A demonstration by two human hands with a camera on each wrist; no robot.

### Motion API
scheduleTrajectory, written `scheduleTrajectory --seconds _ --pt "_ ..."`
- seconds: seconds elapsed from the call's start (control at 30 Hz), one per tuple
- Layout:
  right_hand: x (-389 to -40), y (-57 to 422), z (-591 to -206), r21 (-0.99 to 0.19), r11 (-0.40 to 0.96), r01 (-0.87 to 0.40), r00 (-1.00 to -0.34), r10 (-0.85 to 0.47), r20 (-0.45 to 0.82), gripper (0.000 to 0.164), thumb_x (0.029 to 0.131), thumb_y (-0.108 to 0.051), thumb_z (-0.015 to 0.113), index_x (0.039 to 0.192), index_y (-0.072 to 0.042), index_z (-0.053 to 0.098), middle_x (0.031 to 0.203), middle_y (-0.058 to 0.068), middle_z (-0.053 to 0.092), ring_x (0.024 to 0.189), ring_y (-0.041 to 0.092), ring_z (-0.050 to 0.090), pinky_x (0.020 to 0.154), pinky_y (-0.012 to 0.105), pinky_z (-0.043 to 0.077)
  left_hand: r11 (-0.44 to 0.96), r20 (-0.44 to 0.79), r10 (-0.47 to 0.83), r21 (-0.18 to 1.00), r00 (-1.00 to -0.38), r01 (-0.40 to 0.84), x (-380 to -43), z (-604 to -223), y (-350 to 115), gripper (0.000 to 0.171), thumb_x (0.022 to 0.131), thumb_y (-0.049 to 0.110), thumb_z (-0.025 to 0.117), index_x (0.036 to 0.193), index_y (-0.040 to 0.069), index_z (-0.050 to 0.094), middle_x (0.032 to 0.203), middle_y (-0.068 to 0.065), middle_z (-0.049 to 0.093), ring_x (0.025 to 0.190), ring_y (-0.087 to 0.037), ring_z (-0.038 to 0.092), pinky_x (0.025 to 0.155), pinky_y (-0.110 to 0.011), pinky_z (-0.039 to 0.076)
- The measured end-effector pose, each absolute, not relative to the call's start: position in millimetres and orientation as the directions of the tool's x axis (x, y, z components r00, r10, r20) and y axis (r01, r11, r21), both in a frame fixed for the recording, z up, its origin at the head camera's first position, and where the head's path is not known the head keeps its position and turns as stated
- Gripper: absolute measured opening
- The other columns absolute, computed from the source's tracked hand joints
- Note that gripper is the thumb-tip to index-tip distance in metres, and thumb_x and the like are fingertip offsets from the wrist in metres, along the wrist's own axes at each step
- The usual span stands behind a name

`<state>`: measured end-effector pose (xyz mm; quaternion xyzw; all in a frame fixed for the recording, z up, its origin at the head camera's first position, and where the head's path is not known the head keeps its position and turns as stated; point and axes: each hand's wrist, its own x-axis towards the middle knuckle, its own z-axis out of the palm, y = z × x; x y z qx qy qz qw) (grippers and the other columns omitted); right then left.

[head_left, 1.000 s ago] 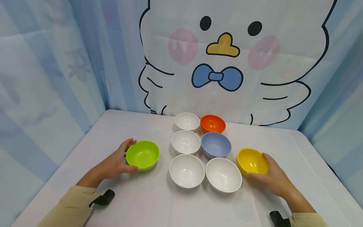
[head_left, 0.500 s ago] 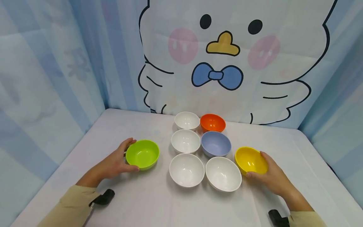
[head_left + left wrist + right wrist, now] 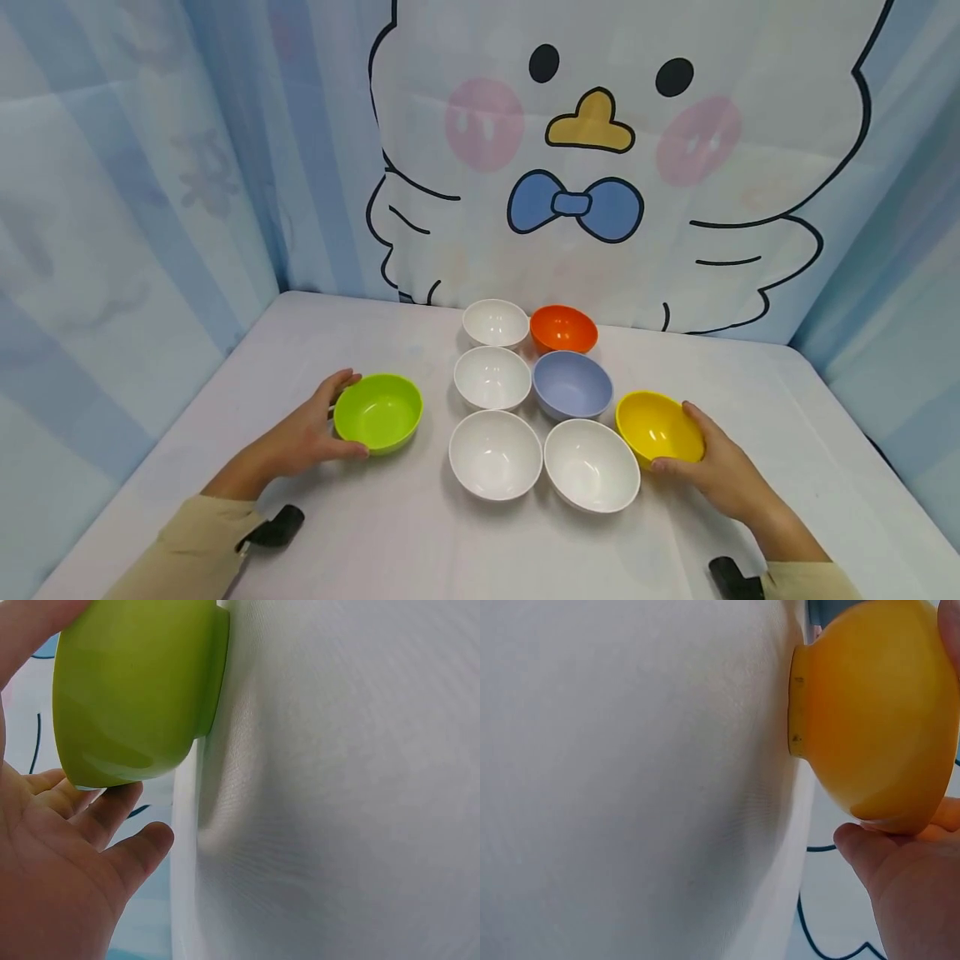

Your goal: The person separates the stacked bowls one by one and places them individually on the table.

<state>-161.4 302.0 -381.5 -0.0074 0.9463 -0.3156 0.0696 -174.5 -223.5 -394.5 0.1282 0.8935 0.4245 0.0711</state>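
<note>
On the left side of the table, my left hand point(image 3: 311, 432) grips a lime-green bowl point(image 3: 378, 413) between thumb and fingers. The left wrist view shows the green bowl point(image 3: 135, 690) upright, its foot close to the tabletop, with fingers of the hand point(image 3: 60, 862) around its side. At the right, my right hand point(image 3: 722, 471) holds a yellow bowl point(image 3: 658, 427), thumb at the near rim and fingers at the far side. In the right wrist view, the yellow bowl point(image 3: 877, 712) tilts slightly, fingers of the hand point(image 3: 922, 892) against its side.
Between the hands, bowls stand in two columns. White bowls point(image 3: 496, 455) form the left one. The right column has an orange bowl point(image 3: 563, 329) at the back, a periwinkle bowl point(image 3: 572, 385), then a white bowl point(image 3: 592, 465) right beside the yellow one. A cartoon-print curtain point(image 3: 480, 242) hangs behind the table point(image 3: 480, 550).
My right hand has shifted the yellow bowl a little to the left, closer to the periwinkle and front white bowls. The left hand and green bowl have stayed put.
</note>
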Motion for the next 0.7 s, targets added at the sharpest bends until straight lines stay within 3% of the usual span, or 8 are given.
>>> scheduleTrajectory --seconds 0.7 --pt "-166.1 296.4 -383.6 -0.595 0.803 0.016 -0.990 -0.072 -0.124 0.121 0.083 -0.050 0.078 0.155 0.010 0.001 0.154 0.040 0.013 0.136 0.059 0.021 0.108 0.071 0.021 0.603 -0.020 0.303 0.778 -0.953 0.176 -172.8 -394.3 -226.6 0.113 0.078 0.035 0.086 0.154 -0.004 0.012 0.158 -0.026 0.024 0.138 -0.047 0.033 0.111 -0.062 0.029"
